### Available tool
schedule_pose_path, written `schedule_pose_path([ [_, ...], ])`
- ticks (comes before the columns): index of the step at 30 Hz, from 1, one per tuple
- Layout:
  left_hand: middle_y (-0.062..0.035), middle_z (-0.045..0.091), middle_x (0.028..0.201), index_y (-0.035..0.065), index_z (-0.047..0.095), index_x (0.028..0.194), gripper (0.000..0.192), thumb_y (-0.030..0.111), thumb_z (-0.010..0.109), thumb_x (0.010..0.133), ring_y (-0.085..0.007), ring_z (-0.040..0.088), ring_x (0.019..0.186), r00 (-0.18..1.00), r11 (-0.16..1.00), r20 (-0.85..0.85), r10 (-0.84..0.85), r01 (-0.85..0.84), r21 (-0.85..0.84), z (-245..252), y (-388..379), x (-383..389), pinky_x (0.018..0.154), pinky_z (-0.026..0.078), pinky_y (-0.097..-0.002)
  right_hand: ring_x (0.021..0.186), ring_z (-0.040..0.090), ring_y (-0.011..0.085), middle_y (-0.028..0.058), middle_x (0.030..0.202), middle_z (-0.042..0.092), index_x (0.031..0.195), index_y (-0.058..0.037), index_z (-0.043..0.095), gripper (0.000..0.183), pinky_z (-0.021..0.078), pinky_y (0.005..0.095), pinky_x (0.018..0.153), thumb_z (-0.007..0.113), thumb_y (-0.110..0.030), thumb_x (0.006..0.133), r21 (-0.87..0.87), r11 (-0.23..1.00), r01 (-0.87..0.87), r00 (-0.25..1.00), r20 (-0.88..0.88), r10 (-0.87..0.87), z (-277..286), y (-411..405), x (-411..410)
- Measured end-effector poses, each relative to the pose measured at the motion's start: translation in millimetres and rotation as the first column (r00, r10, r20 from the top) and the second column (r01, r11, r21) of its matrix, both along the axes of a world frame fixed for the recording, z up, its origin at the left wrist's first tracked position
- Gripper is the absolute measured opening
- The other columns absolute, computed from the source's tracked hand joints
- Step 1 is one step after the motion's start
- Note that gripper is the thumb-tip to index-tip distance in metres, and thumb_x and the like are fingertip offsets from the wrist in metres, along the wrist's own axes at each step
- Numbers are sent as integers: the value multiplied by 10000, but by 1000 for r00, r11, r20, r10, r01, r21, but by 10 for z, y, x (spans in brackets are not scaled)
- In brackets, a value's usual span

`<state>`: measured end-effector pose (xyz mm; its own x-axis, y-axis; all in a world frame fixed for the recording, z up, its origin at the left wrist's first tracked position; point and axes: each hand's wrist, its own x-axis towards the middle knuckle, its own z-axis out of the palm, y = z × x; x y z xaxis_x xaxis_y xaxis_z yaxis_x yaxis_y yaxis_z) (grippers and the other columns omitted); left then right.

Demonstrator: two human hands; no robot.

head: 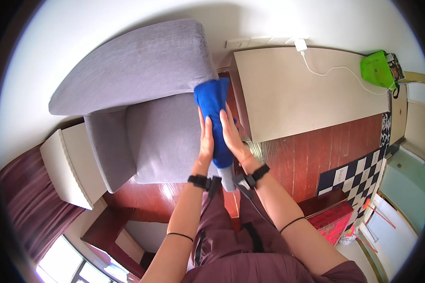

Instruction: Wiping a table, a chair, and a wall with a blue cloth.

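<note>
A bright blue cloth (214, 95) lies lengthwise over the arm of a grey upholstered armchair, covering most of its top. The bare front end of the armrest (227, 178) shows just below the cloth. My left hand (206, 136) presses against the cloth's left side, on the seat side. On the opposite side my right hand (230, 131) lies along the cloth, fingers pointing away from me. Both hands are nearly straight, with the cloth between them. The grey backrest (138, 63) and the seat cushion (166, 138) are to the left of the cloth.
A beige cabinet (311, 92) stands right of the chair, with a white charger (300, 45) and its cable above and across it. A green bag (379, 69) is at its far end. Red wooden floor (290, 166), a checkered mat (354, 173) and a white-topped cabinet (83, 159) surround the chair.
</note>
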<state>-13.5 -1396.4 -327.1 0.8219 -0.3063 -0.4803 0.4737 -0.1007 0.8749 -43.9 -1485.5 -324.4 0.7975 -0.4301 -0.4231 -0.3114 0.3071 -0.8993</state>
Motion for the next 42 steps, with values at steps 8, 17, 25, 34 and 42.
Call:
schedule_pose_path([
  [8,-187,239,1501,63,122,1491,629,371,359,996,-282,251,1380,998,973,62,-30,15,229,-111,550,-1767,1116,211,-364,1407,194,269,197,1497,235,1441,43,206,573,154,339,1144,318,-330,1019,81,988,-135,990,-35,138,-198,598,-1849],
  [17,-220,203,1508,3,169,1466,621,396,285,1000,-335,148,1410,988,979,156,0,-31,200,-447,345,-1021,1141,144,-366,1223,447,312,219,1311,466,1343,60,353,517,327,372,1036,382,-327,1002,-90,996,-15,999,36,18,29,353,-629],
  [25,-141,187,1529,-10,116,1471,777,576,226,972,-230,170,1408,974,966,-222,37,-92,-243,-398,38,149,1144,132,-313,1183,484,382,277,1248,505,1277,100,404,584,372,394,985,449,-394,969,-380,921,-84,992,60,115,-81,-159,248],
  [34,-182,626,1088,61,563,1232,389,305,389,984,-362,580,1005,995,957,-99,32,-2,291,-610,447,-978,898,441,-369,1219,407,444,321,1317,401,1352,99,311,503,311,451,1043,475,-149,946,-685,695,-219,974,-107,202,51,406,-1155],
  [42,-7,576,1084,-24,539,1209,353,246,423,1012,-70,489,980,720,673,-136,680,-687,-273,583,301,-309,865,408,-236,1066,489,246,151,1150,475,1112,-2,491,314,403,330,916,653,-34,845,-612,780,129,981,192,-12,687,332,-461],
])
